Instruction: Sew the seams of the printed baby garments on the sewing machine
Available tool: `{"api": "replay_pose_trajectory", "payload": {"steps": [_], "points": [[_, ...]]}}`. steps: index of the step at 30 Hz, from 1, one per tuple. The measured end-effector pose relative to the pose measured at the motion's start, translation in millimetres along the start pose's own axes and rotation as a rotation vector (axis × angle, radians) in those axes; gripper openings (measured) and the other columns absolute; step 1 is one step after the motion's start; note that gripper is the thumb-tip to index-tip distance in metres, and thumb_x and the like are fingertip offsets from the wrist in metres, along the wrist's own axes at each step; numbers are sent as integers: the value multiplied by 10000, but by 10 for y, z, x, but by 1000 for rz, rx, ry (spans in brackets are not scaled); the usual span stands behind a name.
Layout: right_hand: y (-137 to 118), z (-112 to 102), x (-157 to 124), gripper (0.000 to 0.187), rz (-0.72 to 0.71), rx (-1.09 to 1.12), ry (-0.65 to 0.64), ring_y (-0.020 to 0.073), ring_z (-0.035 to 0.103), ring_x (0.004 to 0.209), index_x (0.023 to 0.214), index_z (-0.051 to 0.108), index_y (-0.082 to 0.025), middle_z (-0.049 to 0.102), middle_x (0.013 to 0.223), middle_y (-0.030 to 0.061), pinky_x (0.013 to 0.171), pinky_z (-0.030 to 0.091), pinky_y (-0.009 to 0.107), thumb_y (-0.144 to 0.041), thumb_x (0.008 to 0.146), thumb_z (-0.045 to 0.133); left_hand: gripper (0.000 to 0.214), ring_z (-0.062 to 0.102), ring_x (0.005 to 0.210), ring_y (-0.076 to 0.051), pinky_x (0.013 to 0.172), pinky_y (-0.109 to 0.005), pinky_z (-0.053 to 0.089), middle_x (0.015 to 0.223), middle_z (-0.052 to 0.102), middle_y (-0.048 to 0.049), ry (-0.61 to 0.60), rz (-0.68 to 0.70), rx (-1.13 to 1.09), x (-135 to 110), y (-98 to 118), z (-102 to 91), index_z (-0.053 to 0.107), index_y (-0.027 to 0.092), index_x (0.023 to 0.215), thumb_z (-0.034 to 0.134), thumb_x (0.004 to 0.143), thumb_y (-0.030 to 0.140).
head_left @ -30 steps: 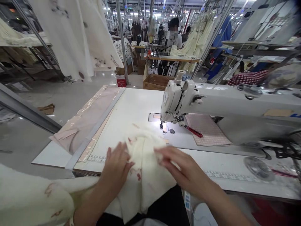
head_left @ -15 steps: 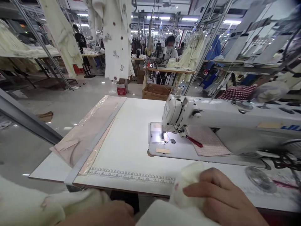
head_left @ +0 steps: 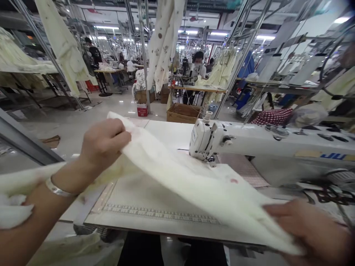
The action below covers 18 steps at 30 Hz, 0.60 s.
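Observation:
A length of cream fabric point(head_left: 177, 170) with small pinkish prints stretches across the table between my two hands. My left hand point(head_left: 104, 138) is closed in a fist around its far left end, raised above the tabletop. At the lower right, my right hand point(head_left: 313, 225), blurred by motion, grips the other end near the table's front edge. The fabric's upper edge passes in front of the head of the white sewing machine point(head_left: 202, 136) and covers the needle plate. Whether it lies under the presser foot I cannot tell. More cream cloth hangs over my left forearm.
A printed ruler point(head_left: 155, 213) runs along the front of the white table point(head_left: 130, 197). Pink checked fabric point(head_left: 241, 168) lies under the machine arm. Beyond stand a metal frame post point(head_left: 145, 74) and a cardboard box point(head_left: 183, 112). People sit at machines farther back.
My left hand has risen and moved forward over the table's left side. My right hand has shifted right, and the cream fabric is now spread between them over the machine bed.

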State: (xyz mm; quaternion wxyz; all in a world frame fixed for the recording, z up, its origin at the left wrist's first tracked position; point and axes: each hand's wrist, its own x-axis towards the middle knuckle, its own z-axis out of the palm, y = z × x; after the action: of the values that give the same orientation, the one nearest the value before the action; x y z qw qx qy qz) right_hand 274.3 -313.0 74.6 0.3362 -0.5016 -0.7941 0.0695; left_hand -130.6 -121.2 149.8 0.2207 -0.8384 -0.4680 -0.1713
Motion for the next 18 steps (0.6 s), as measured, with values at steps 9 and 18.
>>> {"api": "replay_pose_trajectory", "payload": {"steps": [9, 18], "points": [[-478, 949, 164, 344, -37, -105, -272, 231, 631, 953, 1160, 582, -243, 656, 1154, 64, 770, 534, 342, -301, 826, 641, 331, 583, 1079, -220, 966, -388, 456, 1158, 640, -71, -364, 82, -364, -192, 860, 704, 631, 174, 1057, 375, 862, 95], [-378, 1202, -20, 390, -198, -327, -291, 282, 504, 1207, 1195, 567, -215, 555, 1329, 82, 912, 434, 453, -223, 808, 616, 518, 211, 1404, -279, 1130, -544, 189, 1513, 248, -108, -434, 133, -408, -264, 1235, 1352, 366, 179, 1411, 359, 971, 454]]}}
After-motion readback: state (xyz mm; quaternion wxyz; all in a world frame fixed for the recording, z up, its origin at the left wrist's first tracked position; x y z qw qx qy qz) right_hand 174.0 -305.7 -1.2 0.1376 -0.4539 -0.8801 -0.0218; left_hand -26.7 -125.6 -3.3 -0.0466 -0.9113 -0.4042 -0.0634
